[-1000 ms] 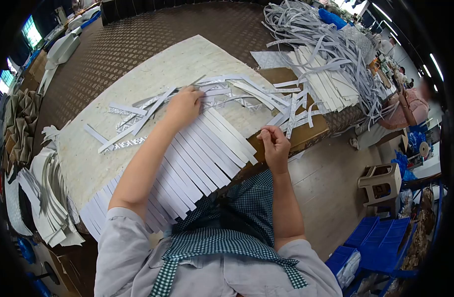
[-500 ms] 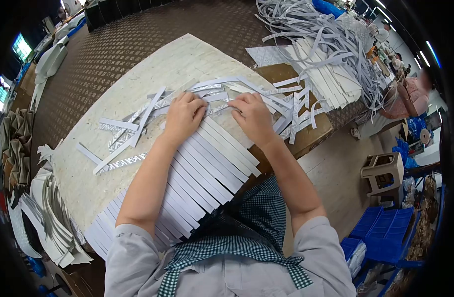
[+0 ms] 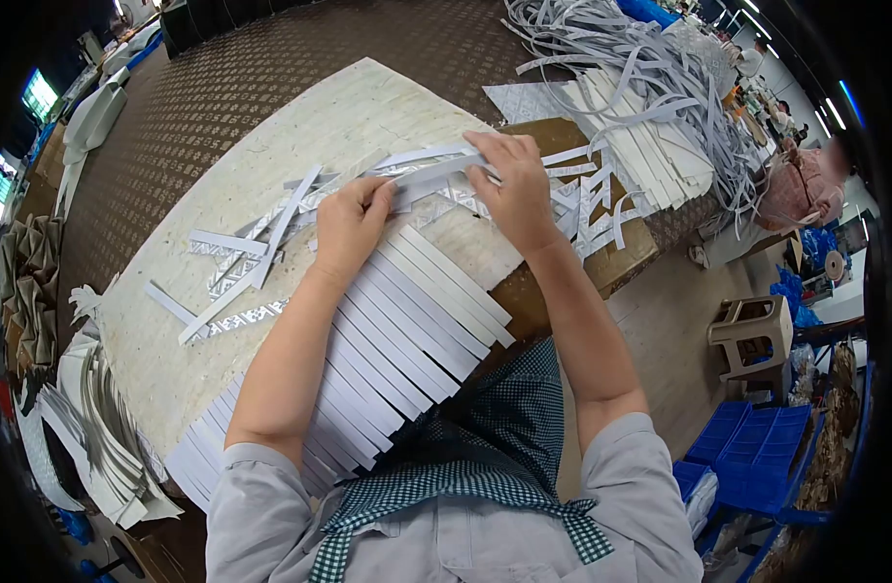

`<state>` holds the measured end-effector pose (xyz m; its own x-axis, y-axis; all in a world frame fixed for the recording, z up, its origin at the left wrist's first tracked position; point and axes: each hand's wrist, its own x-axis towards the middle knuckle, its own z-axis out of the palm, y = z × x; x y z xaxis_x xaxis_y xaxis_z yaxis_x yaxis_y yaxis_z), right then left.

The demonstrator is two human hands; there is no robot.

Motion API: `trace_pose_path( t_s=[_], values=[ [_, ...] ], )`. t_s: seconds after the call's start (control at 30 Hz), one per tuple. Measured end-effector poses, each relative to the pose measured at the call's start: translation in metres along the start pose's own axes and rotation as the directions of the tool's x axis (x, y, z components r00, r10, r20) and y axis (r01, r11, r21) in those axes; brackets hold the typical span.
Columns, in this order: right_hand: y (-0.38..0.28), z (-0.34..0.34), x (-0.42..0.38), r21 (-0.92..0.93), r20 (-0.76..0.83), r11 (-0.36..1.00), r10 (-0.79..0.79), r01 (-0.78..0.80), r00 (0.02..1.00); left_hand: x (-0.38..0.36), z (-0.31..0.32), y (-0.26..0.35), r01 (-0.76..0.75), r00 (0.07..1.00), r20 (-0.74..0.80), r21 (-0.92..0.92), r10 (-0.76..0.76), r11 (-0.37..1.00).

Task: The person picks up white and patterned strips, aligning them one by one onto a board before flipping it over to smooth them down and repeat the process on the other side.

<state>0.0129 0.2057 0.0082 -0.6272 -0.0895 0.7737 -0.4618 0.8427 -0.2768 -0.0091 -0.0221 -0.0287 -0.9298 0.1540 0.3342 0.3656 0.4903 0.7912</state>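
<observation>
A pale strip [image 3: 434,173] stretches between my two hands above the board. My left hand [image 3: 352,222] pinches its left end between thumb and fingers. At the strip's other end, my right hand [image 3: 510,185] grips it, with the fingers partly wrapped over it. Beneath and around the hands lies a loose pile of white and silver-patterned strips [image 3: 247,255]. Nearer my body, a row of white strips [image 3: 397,335] lies side by side, their ends reaching over the board's front edge.
The cream board [image 3: 359,107] rests on a brown patterned surface [image 3: 261,87]. A large tangle of grey strips [image 3: 650,87] sits at the back right, beside stacked white pieces [image 3: 650,155]. A stool [image 3: 752,335], blue trays [image 3: 752,452] and a seated person [image 3: 804,189] are at the right.
My right hand has moved up and right, away from my left hand. A strip is now drawn out between them, lifted from the loose pile.
</observation>
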Motion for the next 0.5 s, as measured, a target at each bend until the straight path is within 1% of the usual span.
trace_pose_path(
  t_s=[0.03, 0.07, 0.1, 0.13, 0.17, 0.23, 0.27, 0.3, 0.4, 0.5],
  values=[
    [-0.001, -0.006, 0.0, 0.071, -0.025, 0.996, 0.048, -0.046, 0.999, 0.001, -0.001, 0.0, 0.081, 0.997, -0.013, -0.023, -0.081, 0.996],
    [-0.006, -0.013, -0.002, 0.147, 0.125, 0.974, 0.157, -0.175, 0.98, 0.003, -0.001, -0.003, 0.103, 0.994, -0.017, -0.071, -0.104, 0.992],
    [-0.012, -0.02, -0.007, 0.2, 0.28, 0.929, 0.249, -0.31, 0.927, 0.006, -0.001, -0.007, 0.125, 0.992, -0.019, -0.118, -0.128, 0.985],
    [-0.015, -0.025, -0.011, 0.228, 0.433, 0.865, 0.32, -0.447, 0.842, 0.006, 0.0, -0.009, 0.148, 0.988, -0.018, -0.166, -0.153, 0.975],
    [-0.011, -0.016, -0.021, 0.235, 0.431, 0.926, 0.173, -0.295, 0.886, 0.007, -0.001, -0.01, 0.157, 0.987, -0.013, -0.162, -0.161, 0.974],
    [0.0, 0.006, -0.034, 0.176, 0.374, 0.982, 0.002, -0.073, 0.928, 0.007, -0.004, -0.006, 0.171, 0.985, -0.002, -0.152, -0.173, 0.973],
    [0.003, 0.014, -0.037, 0.142, 0.347, 0.989, -0.088, 0.041, 0.934, 0.006, -0.004, -0.005, 0.171, 0.985, 0.001, -0.167, -0.174, 0.971],
    [0.001, 0.017, -0.037, 0.103, 0.414, 0.994, -0.068, 0.027, 0.908, 0.006, -0.004, -0.004, 0.171, 0.985, 0.001, -0.182, -0.174, 0.968],
    [0.005, 0.023, -0.032, 0.004, 0.455, 0.982, -0.169, 0.188, 0.874, 0.005, -0.004, -0.004, 0.164, 0.986, -0.002, -0.216, -0.168, 0.963],
    [0.001, 0.022, -0.021, -0.039, 0.45, 0.977, -0.168, 0.208, 0.877, 0.007, -0.002, -0.009, 0.164, 0.986, -0.003, -0.235, -0.169, 0.958]
  ],
)
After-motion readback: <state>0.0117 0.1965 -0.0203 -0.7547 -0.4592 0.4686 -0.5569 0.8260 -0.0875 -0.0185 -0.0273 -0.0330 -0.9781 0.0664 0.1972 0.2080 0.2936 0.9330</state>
